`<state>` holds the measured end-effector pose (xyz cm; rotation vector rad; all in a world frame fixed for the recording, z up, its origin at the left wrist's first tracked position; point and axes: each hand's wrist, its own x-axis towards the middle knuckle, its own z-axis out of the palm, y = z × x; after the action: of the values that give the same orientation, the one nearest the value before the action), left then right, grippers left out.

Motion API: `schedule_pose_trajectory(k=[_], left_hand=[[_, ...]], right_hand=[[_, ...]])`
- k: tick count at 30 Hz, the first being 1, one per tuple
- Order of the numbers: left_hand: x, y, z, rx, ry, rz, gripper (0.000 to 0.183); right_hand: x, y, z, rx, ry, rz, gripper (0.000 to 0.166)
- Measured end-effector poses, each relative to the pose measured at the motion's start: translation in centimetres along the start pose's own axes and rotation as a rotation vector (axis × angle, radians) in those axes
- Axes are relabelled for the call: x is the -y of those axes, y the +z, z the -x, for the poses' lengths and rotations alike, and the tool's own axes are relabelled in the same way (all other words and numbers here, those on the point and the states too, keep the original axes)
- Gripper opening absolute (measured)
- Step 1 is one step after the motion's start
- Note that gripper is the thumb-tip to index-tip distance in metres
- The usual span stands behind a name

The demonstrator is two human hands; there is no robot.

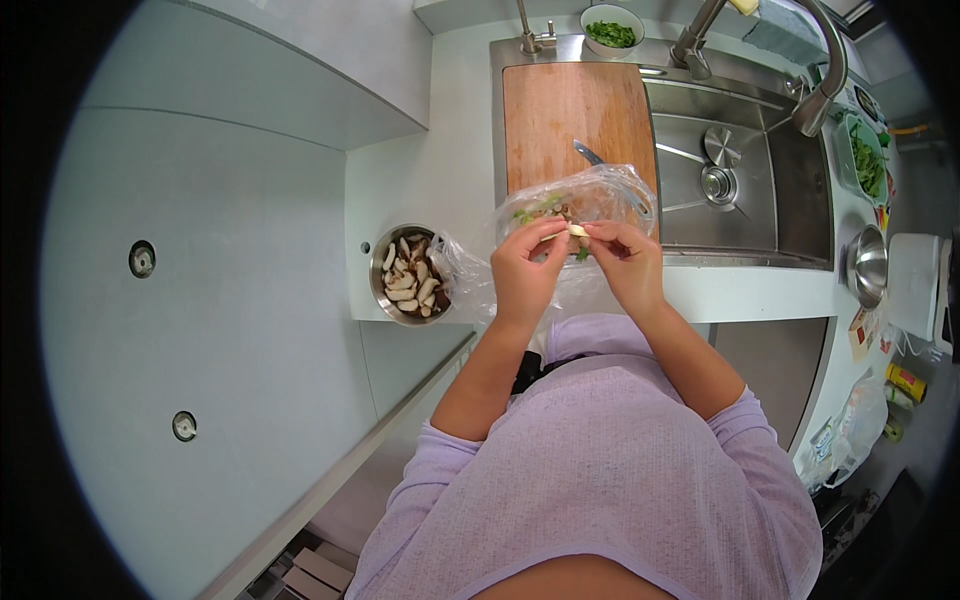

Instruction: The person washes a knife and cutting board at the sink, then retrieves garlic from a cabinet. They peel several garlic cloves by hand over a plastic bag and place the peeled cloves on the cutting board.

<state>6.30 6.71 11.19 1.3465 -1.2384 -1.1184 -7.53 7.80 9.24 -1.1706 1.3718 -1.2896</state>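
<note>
Between my fingertips is a small pale piece of food, perhaps a garlic clove. My left hand pinches its left end and my right hand its right end. Both hands are over a clear plastic bag that holds green and brown scraps. The bag lies across the near part of a wooden cutting board. A knife rests on the board, its near part under or behind the bag plastic. To the left, a steel bowl of sliced mushrooms touches the bag's edge.
Right of the board is a steel sink with a faucet behind. A white bowl of chopped greens stands behind the board. On the right counter are a container of leafy greens and an empty steel bowl. A cabinet rises at left.
</note>
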Motion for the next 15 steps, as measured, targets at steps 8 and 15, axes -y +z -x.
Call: schedule_pose_trajectory(k=[8, 15], left_hand=[[-0.40, -0.13, 0.01, -0.023, 0.293, -0.366, 0.013], [0.15, 0.14, 0.05, -0.043, 0.486, -0.521, 0.009]], right_hand=[[0.50, 0.04, 0.09, 0.012, -0.019, 0.054, 0.013], [0.73, -0.04, 0.13, 0.019, -0.046, 0.105, 0.012]])
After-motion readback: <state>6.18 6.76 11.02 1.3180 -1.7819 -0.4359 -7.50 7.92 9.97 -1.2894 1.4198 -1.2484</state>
